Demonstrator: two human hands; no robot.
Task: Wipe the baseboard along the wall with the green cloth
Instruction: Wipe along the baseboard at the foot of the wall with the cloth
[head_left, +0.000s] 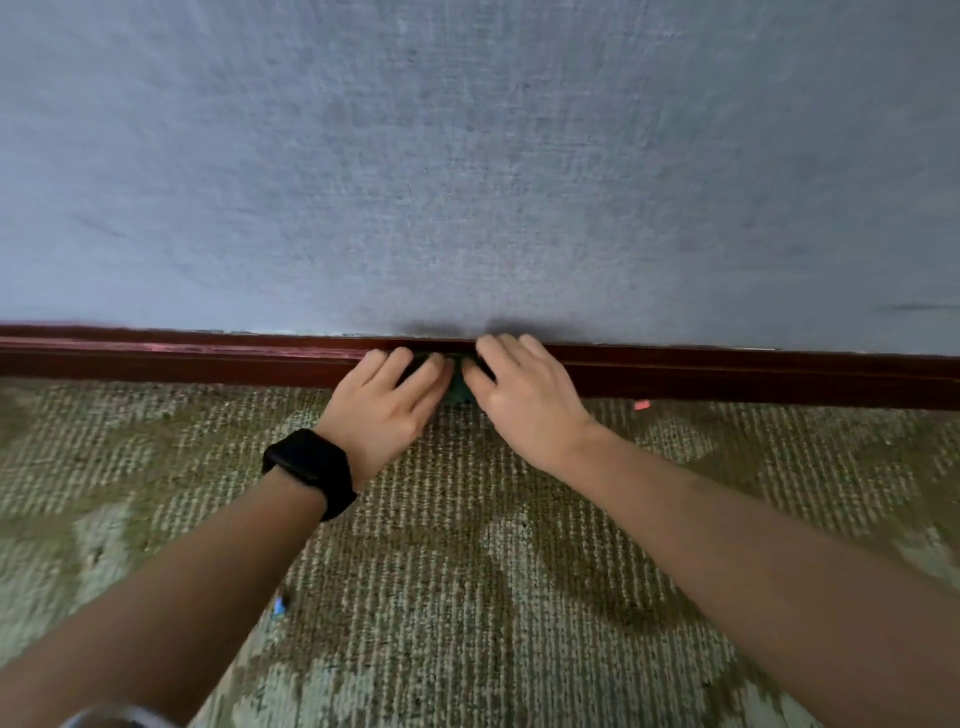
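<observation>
Green cloth (459, 388) is barely visible in the head view, just a dark green bunch poking out between the two hands, squashed against the baseboard (208, 358) right where it meets the carpet (467, 561). Most of the cloth is hidden under fingers, so I can't tell how it's folded.

Left hand (384, 408) comes in from the lower left with its fingers spread and fairly straight, laid over the left part of the cloth and pressing it onto the wood, not clenched round it. There's a black watch (311, 470) on that wrist. Right hand (519, 397) comes in from the lower right, also flat-ish and relaxed, fingertips reaching the top edge of the baseboard and its thumb side touching the cloth's right part. So both hands are pressing, neither is really gripping as far as I can see.

The baseboard is a dark reddish-brown strip running the whole width of the frame, a bit blurred on the left. Above it the wall (467, 171) is a blue-grey woven-looking texture, with faint shadows just above the hands. The carpet is a green and beige ribbed pattern. A small pink scrap (642, 405) lies on it just beside the baseboard, off to the right of the hands, and a tiny blue bit (279, 607) sits near the left forearm.
</observation>
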